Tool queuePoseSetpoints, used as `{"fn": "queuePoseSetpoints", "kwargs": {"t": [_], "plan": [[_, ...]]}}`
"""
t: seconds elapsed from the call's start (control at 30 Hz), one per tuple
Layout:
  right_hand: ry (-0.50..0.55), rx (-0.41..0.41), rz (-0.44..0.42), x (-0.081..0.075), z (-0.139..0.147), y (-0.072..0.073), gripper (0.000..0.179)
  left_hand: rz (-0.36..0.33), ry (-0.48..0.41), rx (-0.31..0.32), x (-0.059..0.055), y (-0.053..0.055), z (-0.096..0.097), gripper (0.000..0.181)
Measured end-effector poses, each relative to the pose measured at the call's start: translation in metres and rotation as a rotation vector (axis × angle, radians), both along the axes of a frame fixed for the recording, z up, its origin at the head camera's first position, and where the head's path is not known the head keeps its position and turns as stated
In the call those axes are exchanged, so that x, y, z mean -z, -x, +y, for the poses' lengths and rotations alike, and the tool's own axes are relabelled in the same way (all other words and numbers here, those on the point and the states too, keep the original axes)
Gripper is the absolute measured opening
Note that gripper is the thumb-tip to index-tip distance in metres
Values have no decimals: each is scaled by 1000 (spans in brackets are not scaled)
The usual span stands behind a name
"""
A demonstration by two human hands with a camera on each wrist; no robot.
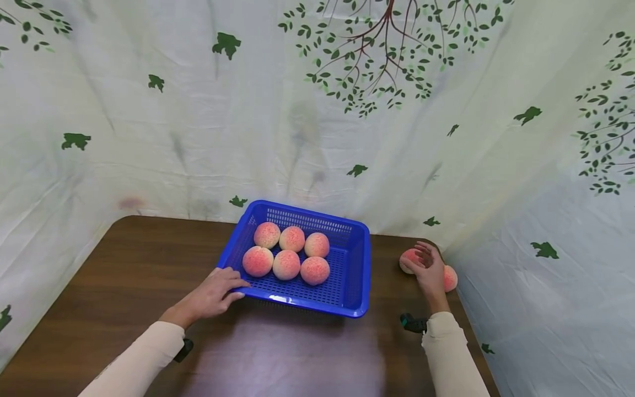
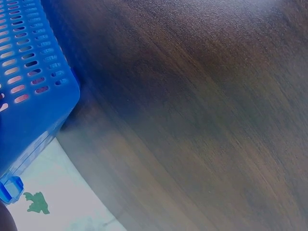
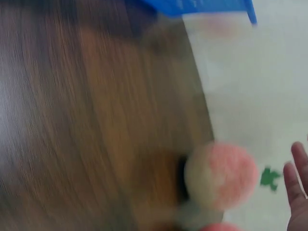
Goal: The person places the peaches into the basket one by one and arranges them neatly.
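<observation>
A blue plastic basket (image 1: 357, 275) with slotted sides holds several pink-and-cream peaches (image 1: 286, 265) in two rows at its left part. My left hand (image 1: 214, 292) grips the basket's front left corner, fingers over the rim and thumb at the outer side. In the left wrist view the basket's slotted wall (image 2: 29, 120) fills the left edge. At the far right of the table, my right hand (image 1: 430, 270) hovers over two loose peaches, one a peach (image 1: 409, 261) at its left, the other a peach (image 1: 450, 278) partly hidden behind it. Its fingers (image 3: 294, 187) are spread and hold nothing.
The brown wooden table (image 1: 144, 270) has rounded back corners. A white cloth (image 1: 268, 138) printed with green leaves and branches hangs along its back and sides. Dark wrist devices (image 1: 413, 323) sit on both wrists.
</observation>
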State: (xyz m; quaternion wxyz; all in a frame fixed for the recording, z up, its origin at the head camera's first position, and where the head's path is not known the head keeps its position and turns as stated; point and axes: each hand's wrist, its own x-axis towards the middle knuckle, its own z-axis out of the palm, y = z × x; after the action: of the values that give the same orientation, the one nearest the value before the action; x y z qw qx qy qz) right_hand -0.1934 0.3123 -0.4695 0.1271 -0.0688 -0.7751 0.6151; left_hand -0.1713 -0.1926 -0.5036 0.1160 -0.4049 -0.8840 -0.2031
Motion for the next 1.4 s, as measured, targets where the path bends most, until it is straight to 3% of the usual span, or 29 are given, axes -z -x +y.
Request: {"fn": "queuePoseSetpoints", "kwargs": {"t": [0.13, 0.4, 0.53, 0.63, 0.77, 0.97, 1.17, 1.4], "plan": [[7, 59, 16, 4, 20, -2, 55, -1, -1, -4, 0, -1, 1, 14], [50, 238, 28, 33, 65, 7, 53, -50, 23, -19, -2, 0, 1, 15], [35, 301, -11, 38, 82, 8, 62, -44, 29, -17, -4, 1, 0, 15], [34, 331, -90, 42, 93, 5, 69, -52, 32, -16, -4, 1, 0, 15], [24, 333, -203, 50, 105, 0, 73, -78, 45, -18, -3, 0, 0, 16], [-62, 259, -288, 59, 109, -1, 81, -86, 48, -26, -2, 0, -1, 16], [-62, 219, -368, 65, 103, 4, 94, -74, 49, -25, -1, -1, 0, 16], [-94, 243, -330, 76, 101, 8, 84, -92, 59, -40, -1, -1, 0, 16]]}}
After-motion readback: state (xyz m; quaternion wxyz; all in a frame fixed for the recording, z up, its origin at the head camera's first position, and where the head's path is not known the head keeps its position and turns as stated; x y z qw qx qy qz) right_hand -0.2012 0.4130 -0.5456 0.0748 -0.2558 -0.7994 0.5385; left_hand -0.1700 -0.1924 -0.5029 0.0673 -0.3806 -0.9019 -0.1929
